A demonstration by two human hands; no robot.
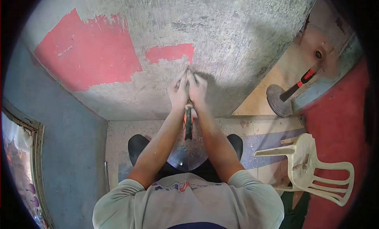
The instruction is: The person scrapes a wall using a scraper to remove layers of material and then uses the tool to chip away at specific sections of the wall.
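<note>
Both of my hands, dusty white, are closed close together around a scraper with a black and orange handle point(188, 124). My left hand point(179, 89) grips it from the left, and my right hand point(197, 88) from the right. The handle sticks out below the hands toward me. Most of the blade is hidden by my fingers, whose tips meet at the wall point(237, 51). Just above them, a narrow pink paint patch point(169, 52) remains on the grey, scraped surface. A larger pink patch point(90, 51) lies further left.
A cream plastic chair point(303, 162) lies at lower right beside a red wall point(335, 118). A round-based stand with a black and red handle point(292, 92) is on the right, past the wall's edge. A blue-grey wall point(71, 142) and a doorway frame point(37, 150) border the left.
</note>
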